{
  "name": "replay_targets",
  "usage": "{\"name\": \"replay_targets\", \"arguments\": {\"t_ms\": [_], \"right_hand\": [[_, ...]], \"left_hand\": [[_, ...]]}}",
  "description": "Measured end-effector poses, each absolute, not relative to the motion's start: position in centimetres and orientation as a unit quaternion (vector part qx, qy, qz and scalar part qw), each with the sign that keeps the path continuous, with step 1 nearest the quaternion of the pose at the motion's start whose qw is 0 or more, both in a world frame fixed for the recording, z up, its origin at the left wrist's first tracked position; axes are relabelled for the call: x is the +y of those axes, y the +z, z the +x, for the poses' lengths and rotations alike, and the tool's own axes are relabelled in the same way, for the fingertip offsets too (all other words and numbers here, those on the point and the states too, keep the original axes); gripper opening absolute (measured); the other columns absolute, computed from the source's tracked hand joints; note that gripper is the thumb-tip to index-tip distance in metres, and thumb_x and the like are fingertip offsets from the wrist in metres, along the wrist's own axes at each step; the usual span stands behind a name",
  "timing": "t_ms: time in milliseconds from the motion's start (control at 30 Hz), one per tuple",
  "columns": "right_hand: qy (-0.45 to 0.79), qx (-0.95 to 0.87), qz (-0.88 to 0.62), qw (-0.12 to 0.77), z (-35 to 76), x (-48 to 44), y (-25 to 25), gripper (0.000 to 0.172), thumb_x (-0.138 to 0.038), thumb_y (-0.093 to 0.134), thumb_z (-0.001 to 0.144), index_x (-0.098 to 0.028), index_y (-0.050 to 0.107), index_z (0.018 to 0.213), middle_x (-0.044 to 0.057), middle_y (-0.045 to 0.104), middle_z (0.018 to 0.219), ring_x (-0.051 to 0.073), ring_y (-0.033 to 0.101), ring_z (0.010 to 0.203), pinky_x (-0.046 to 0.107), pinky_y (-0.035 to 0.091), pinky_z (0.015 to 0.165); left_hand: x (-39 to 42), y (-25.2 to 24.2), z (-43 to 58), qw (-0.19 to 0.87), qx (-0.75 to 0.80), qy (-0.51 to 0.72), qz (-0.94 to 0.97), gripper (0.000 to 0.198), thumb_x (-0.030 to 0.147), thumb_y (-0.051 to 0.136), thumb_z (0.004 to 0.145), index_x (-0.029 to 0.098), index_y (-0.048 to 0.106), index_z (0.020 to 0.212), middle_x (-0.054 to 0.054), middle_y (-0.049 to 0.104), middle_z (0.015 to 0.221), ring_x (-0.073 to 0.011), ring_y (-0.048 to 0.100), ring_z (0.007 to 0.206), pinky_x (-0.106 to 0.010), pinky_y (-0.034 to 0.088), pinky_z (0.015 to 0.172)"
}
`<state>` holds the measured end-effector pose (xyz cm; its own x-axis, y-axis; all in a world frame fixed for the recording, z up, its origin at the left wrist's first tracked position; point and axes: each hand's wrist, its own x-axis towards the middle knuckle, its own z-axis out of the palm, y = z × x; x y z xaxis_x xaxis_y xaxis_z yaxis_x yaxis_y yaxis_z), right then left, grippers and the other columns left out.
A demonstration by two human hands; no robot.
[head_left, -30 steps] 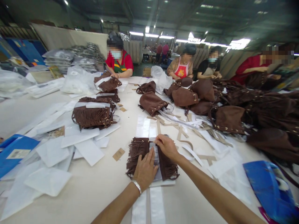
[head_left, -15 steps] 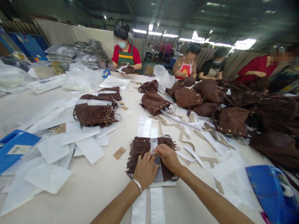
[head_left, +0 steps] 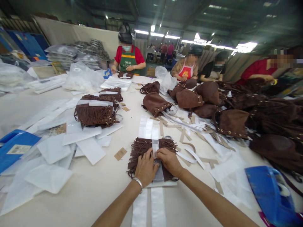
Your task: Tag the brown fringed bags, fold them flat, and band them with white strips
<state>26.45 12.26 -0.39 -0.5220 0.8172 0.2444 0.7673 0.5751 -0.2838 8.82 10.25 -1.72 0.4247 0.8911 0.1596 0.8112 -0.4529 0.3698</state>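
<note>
A brown fringed bag [head_left: 138,154] lies flat in front of me, with a white strip [head_left: 155,142] running up its middle. Clear grey film shows below my fingers. My left hand [head_left: 146,167] presses on the bag's left half, its fingers stretched out and the thumb apart. Over the strip, my right hand [head_left: 169,160] is closed, thumb and fingertips pinching the strip's edge; the exact grip is partly hidden. More pale strips [head_left: 158,205] stick out from under the bag towards me. A tan tag [head_left: 120,154] lies to the left of the bag.
Wrapped fringed bags [head_left: 96,110] and white paper sheets [head_left: 54,148] lie at left. Plain brown bags [head_left: 233,123] are heaped at right, near paper scraps [head_left: 187,135]. Blue containers [head_left: 270,189] [head_left: 19,148] stand at both sides. A co-worker [head_left: 129,60] stands across the table, others at right.
My fingers have shifted slightly on the bag and strip, both hands staying close together. The co-worker across has lowered a brown bag onto the table and moved their hands apart.
</note>
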Motion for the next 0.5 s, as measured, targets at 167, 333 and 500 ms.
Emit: {"name": "replay_targets", "arguments": {"t_ms": [167, 333, 500], "right_hand": [[-0.004, -0.911, -0.405, 0.073, 26.33, 12.35, -0.08, 0.01, -0.018, 0.052, 0.093, -0.018, 0.061, 0.092, 0.008, 0.059, 0.099, 0.021, 0.05, 0.089, 0.034, 0.043, 0.079], [-0.04, -0.925, -0.376, 0.027, 26.13, 12.26, -0.2, 0.01, -0.025, 0.054, 0.093, -0.019, 0.061, 0.089, 0.007, 0.058, 0.098, 0.022, 0.048, 0.087, 0.035, 0.042, 0.074], [-0.075, -0.924, -0.375, 0.015, 26.36, 11.68, 0.03, 0.012, -0.025, 0.051, 0.094, -0.018, 0.061, 0.095, 0.008, 0.058, 0.103, 0.022, 0.048, 0.09, 0.035, 0.041, 0.074]], "left_hand": [[10.77, -2.5, 8.95, 0.139, 0.527, 0.163, 0.823, 0.06, 0.034, 0.046, 0.091, 0.02, 0.027, 0.147, -0.013, 0.031, 0.151, -0.0272, 0.04, 0.129, -0.048, 0.036, 0.102], [10.5, -2.37, 8.96, 0.13, 0.538, 0.196, 0.81, 0.07, 0.034, 0.043, 0.093, 0.015, 0.009, 0.151, -0.018, 0.02, 0.156, -0.0274, 0.031, 0.139, -0.047, 0.036, 0.103], [9.92, -2.03, 8.89, 0.102, 0.509, 0.229, 0.823, 0.047, 0.031, 0.043, 0.094, 0.022, 0.039, 0.14, -0.013, 0.032, 0.151, -0.0244, 0.042, 0.13, -0.044, 0.041, 0.099]]}}
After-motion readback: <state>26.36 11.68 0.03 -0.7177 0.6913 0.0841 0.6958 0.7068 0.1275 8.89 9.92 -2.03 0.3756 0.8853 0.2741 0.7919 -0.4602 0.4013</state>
